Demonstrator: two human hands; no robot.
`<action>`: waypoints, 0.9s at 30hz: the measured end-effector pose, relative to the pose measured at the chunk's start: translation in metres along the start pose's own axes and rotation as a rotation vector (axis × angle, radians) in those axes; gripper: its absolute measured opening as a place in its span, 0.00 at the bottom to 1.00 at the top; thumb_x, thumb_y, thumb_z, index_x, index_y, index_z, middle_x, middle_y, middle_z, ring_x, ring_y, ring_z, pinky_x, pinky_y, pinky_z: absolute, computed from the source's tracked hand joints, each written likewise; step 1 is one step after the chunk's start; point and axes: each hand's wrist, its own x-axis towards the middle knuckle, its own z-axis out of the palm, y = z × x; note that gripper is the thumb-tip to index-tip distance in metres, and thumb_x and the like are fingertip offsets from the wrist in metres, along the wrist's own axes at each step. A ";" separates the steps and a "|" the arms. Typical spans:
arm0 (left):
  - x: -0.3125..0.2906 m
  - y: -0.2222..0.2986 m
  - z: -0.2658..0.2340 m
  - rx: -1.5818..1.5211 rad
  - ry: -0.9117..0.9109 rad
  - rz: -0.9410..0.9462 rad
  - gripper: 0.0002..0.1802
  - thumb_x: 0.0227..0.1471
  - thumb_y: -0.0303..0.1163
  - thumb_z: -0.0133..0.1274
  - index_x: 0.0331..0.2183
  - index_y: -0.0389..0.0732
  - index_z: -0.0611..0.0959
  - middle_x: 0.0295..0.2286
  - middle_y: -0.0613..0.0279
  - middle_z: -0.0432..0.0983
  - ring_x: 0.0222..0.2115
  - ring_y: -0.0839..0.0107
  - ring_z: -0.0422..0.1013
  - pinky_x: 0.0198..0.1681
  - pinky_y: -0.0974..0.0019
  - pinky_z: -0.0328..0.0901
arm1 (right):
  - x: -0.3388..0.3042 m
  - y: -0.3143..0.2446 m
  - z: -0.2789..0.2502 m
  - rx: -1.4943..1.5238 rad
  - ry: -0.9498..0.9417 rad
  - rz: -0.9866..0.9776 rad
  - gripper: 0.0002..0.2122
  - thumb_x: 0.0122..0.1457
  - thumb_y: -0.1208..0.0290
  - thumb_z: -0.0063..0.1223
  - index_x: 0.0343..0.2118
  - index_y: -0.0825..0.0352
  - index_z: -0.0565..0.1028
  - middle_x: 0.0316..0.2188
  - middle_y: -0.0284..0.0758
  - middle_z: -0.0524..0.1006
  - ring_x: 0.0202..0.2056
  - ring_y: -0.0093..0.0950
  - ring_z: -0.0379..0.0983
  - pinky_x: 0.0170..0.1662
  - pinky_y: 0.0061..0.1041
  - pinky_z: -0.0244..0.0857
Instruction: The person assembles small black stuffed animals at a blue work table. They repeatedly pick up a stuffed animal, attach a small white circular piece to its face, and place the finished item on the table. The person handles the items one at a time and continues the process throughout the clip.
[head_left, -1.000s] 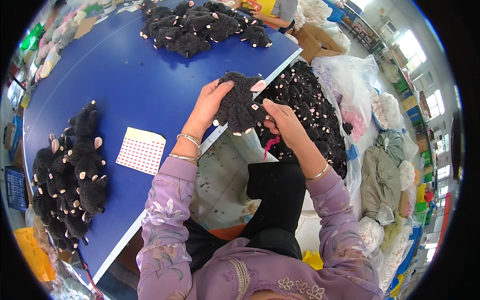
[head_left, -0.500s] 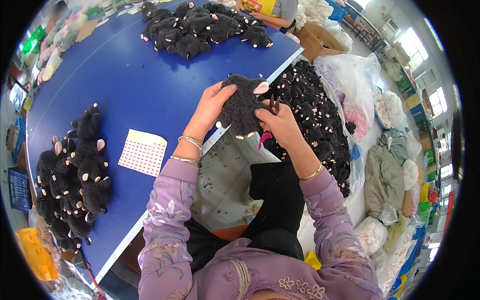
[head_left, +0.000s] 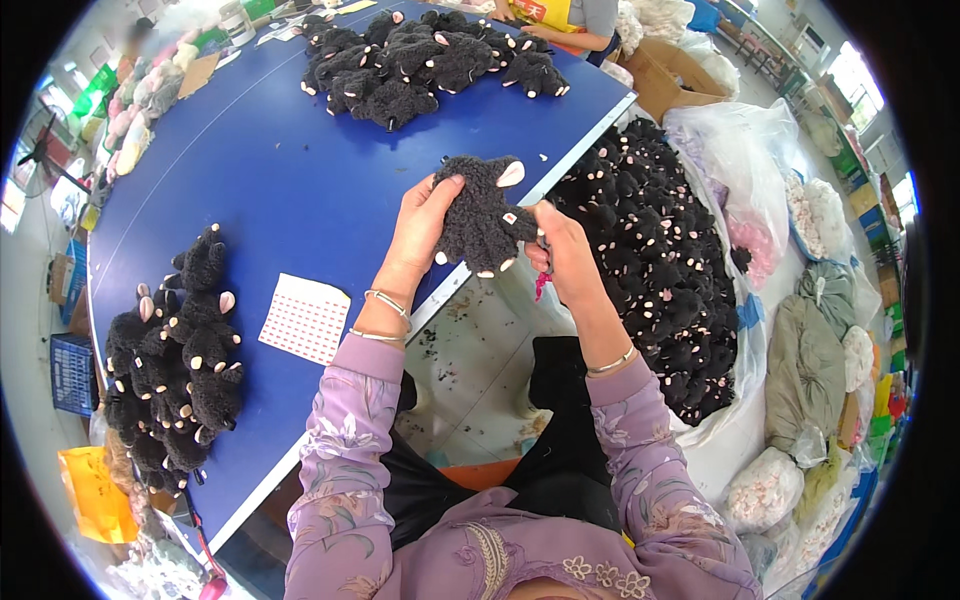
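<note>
Just over the table's edge, a black curly plush toy with a pink ear and pale feet is held in front of me. My left hand grips its left side, thumb on top. A small white label with a red mark shows on its right side. My right hand is closed at that side, fingertips by the toy's edge. It holds small scissors, mostly hidden in the fingers, with a pink cord hanging below. Left of my left forearm lies a white sheet with rows of red stickers.
Black plush toys form a pile at the table's left and another pile at its far side. A large bag of black toys stands right of the blue table. Another person's arm shows at the far edge.
The scissor blades that stuck up from my right hand no longer show. That hand has turned and moved slightly right, and the toy's label has come into sight. My view has shifted a little.
</note>
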 end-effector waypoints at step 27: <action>-0.001 -0.008 -0.001 0.075 0.136 0.010 0.17 0.59 0.36 0.46 0.43 0.33 0.76 0.37 0.58 0.77 0.36 0.71 0.73 0.42 0.69 0.67 | 0.020 0.012 -0.050 0.153 0.038 -0.043 0.14 0.63 0.61 0.46 0.30 0.70 0.73 0.19 0.28 0.70 0.18 0.13 0.56 0.20 0.14 0.49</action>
